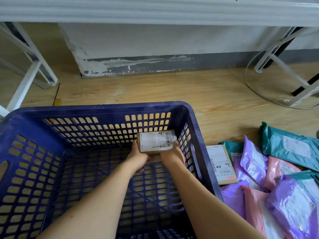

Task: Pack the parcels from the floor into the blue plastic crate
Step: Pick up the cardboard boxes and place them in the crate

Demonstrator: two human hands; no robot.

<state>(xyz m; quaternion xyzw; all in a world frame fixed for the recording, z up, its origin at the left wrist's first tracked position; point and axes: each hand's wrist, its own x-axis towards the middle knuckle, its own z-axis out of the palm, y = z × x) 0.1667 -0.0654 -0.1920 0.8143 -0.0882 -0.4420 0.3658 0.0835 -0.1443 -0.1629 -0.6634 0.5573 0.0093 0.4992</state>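
Note:
A small cardboard box (156, 141) with a white shipping label is inside the blue plastic crate (96, 110), close to its far right corner. My left hand (138, 158) grips the box's left side and my right hand (172, 156) grips its right side. Apart from the box, the crate's perforated bottom shows nothing in it. On the floor right of the crate lie the other parcels: a flat cardboard box (220, 163), purple mailers (252, 163), a pink mailer (276, 169) and teal mailers (290, 144).
The crate stands on a wooden floor (155, 87) in front of a grey wall. White metal frame legs (32, 66) rise at the far left, with more white frame legs (283, 54) at the far right. A thin cable (248, 83) loops on the floor there.

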